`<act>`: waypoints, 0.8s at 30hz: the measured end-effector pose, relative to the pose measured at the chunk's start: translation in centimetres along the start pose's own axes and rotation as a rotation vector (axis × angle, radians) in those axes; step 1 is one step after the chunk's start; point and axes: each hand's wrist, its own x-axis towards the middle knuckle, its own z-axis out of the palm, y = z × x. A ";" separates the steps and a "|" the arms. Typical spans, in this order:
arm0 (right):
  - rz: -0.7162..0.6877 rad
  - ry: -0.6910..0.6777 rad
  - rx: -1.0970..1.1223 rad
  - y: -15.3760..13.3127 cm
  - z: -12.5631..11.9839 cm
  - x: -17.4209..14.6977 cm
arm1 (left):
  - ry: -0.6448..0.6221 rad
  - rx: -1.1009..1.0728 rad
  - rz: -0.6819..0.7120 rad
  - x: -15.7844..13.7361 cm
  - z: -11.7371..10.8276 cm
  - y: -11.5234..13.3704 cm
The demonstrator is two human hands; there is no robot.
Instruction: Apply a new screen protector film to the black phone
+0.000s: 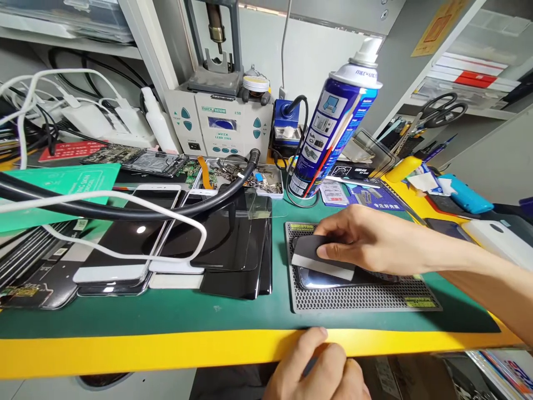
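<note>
My right hand [353, 239] pinches a black squeegee card [308, 249] with a pale grey strip along its lower edge. The card's strip rests against a dark glossy phone [318, 279], mostly hidden under the card and hand. Beneath the phone lies a grey mat [353, 301] with a honeycomb pattern and yellow-green labels. Lower down, at the table's yellow front edge, my left hand [318, 369] is curled into a loose fist, and no object shows in it.
A blue spray can [333, 122] stands behind the mat. Left of it are stacked dark phone panels [233, 283], a black hose [187, 211], a white cable [204, 236] and a hot-air station [220, 128]. Scissors [441, 111] and a white phone case [499, 239] are at right.
</note>
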 end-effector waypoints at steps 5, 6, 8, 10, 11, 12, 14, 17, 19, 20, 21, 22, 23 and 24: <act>-0.034 -0.040 -0.065 -0.5 0.9 0.0 | -0.040 -0.040 0.015 1.1 -1.0 -0.5; -0.040 -0.046 -0.086 -0.7 1.2 -0.1 | -0.028 -0.046 0.011 1.2 -1.1 -0.6; -0.065 -0.039 -0.129 -1.1 1.6 -0.4 | -0.008 -0.063 -0.007 1.4 -1.3 -0.6; -0.087 -0.038 -0.147 -1.2 1.6 -0.8 | -0.010 -0.084 -0.020 1.2 -1.5 -0.7; -0.093 -0.042 -0.132 -1.1 1.5 -0.9 | -0.017 -0.097 -0.019 1.0 -1.7 -0.8; -0.097 -0.051 -0.097 -0.9 1.2 -1.0 | -0.023 -0.107 -0.014 0.8 -1.8 -0.8; -0.106 -0.067 -0.003 -0.3 0.4 -1.0 | -0.035 -0.118 -0.009 0.3 -2.1 -0.9; -0.131 -0.056 0.003 0.5 -0.8 -0.7 | -0.077 -0.118 0.001 -0.2 -2.5 -1.0; -0.138 -0.055 -0.061 0.8 -1.0 -0.4 | -0.105 -0.115 0.010 -0.6 -2.6 -1.2; -0.139 -0.063 -0.084 0.8 -0.9 -0.3 | -0.114 -0.114 0.011 -0.7 -2.7 -1.2; -0.138 -0.066 -0.100 0.7 -0.8 -0.2 | -0.118 -0.115 0.011 -0.8 -2.8 -1.3; -0.140 -0.068 -0.112 0.5 -0.6 -0.2 | -0.121 -0.120 0.016 -0.9 -2.8 -1.3; -0.146 -0.067 -0.125 0.4 -0.3 -0.3 | -0.125 -0.126 0.014 -1.0 -2.9 -1.3; -0.157 -0.061 -0.138 0.2 0.0 -0.4 | -0.131 -0.133 -0.002 -1.1 -2.9 -1.2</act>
